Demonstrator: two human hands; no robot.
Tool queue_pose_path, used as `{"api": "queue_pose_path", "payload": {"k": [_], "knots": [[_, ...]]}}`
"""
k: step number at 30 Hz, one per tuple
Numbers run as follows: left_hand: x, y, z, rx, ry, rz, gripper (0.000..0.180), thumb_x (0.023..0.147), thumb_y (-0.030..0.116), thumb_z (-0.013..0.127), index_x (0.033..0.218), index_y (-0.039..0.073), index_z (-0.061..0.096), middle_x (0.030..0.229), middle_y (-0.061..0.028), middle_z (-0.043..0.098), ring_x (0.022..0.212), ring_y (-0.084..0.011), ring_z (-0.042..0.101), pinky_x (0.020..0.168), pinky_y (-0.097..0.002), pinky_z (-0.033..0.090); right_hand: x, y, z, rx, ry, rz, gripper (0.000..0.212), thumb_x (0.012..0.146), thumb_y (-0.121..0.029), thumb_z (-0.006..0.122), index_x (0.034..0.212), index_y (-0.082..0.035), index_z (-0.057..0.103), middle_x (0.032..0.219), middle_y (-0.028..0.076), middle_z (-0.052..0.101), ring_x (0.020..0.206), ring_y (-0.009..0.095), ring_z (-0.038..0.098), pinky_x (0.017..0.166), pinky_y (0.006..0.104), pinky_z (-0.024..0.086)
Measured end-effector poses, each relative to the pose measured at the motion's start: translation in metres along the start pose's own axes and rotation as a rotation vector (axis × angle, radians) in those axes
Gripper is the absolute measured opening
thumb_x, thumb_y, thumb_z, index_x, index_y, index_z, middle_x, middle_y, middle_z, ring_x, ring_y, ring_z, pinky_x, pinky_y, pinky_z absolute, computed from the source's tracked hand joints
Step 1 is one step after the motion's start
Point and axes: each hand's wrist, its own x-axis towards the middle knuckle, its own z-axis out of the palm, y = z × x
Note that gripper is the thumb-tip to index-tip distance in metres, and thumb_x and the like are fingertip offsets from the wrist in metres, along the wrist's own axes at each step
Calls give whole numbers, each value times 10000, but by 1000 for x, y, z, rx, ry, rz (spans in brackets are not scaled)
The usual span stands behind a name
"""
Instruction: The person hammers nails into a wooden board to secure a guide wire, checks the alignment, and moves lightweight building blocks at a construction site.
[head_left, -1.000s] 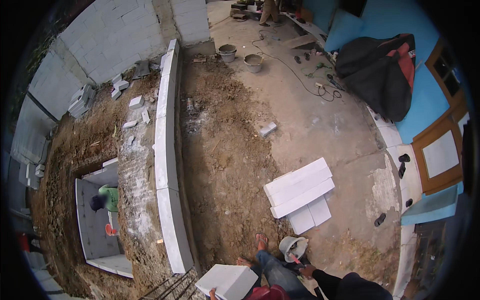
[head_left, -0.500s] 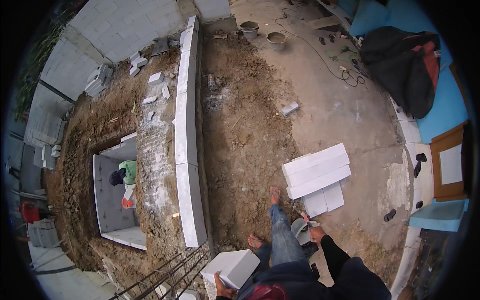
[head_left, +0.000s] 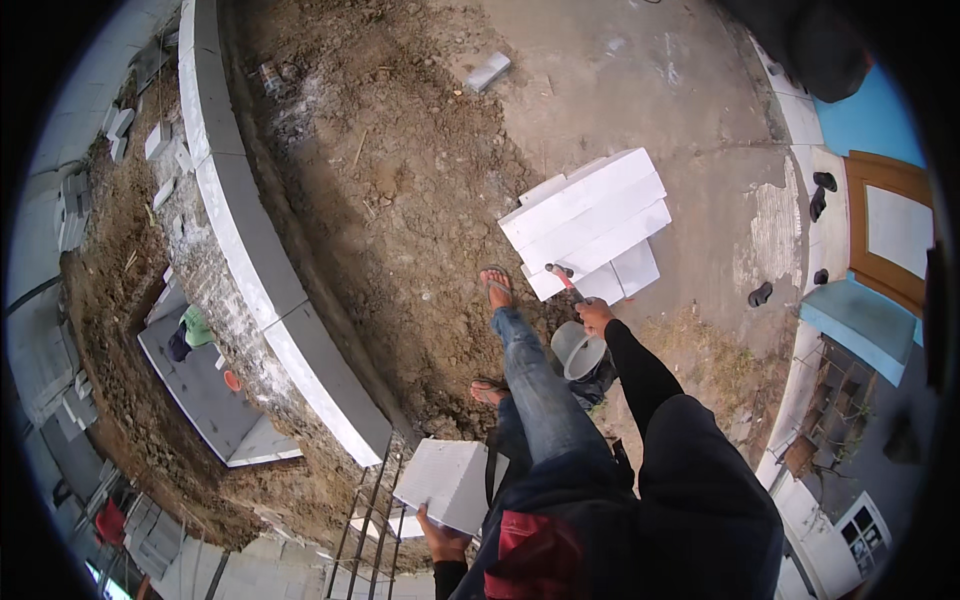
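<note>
"So, what is the left hand [head_left: 445, 538] doing?"

"It's gripping a white block [head_left: 445, 480] by the lower edge, holding it between the steel bars [head_left: 375, 515] and the legs [head_left: 545, 400], near the closest end of the low wall [head_left: 290, 310]."

"And the right hand [head_left: 596, 316]?"

"It's wrapping firmly around a red-handled hammer [head_left: 567, 284], whose head is showing against the lower edge of the block stack [head_left: 590, 215]."

"Where is that stack lying?"

"It's lying along the left edge of the concrete [head_left: 690, 270], beside the soil [head_left: 390, 230], with a grey bucket [head_left: 568, 342] standing near its lower edge"
</note>
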Motion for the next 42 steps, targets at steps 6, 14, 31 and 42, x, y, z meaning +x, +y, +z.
{"api": "queue_pose_path", "payload": {"k": [6, 14, 31, 42], "knots": [[-3, 39, 38, -45, -186, 20, 746, 819, 563, 544, 1404, 109, 455, 1335, -127, 544, 1203, -357, 533, 987, -526, 438, 48, -71, -14, 245, 99, -65, 160, 921, -190, 618, 803, -144, 521, 597, -63, 420, 432, 59, 356, 395, 236, 268], [4, 80, 66, -22, -327, -15, 741, 851, 547, 525, 1422, 85, 425, 1329, -140, 543, 1208, -366, 530, 986, -536, 452, 74, -41, 61, -1229, -120, -206, 705, 970, -502, 462, 1395, 60, 429, 1243, 244, 601, 1107, 320, 619, 874, 453, 531], [15, 221, 35, 183, -253, 338, 647, 830, 409, 681, 1304, 3, 511, 1168, -117, 624, 1039, -263, 624, 880, -380, 517, -170, -16, -60, -1119, -167, -41, 708, 839, -572, 610, 1228, 19, 591, 1187, 236, 649, 1135, 342, 624, 941, 445, 496], [80, 293, 78, 1250, 155, 830, 1238, 487, 541, 886, 1369, -131, 334, 1229, -325, 587, 1163, -428, 591, 971, -444, 487, -215, 45, -31, -1254, 12, -364, 431, 881, -420, 589, 1170, -101, 610, 1030, 162, 695, 900, 354, 685, 750, 504, 510]]}}
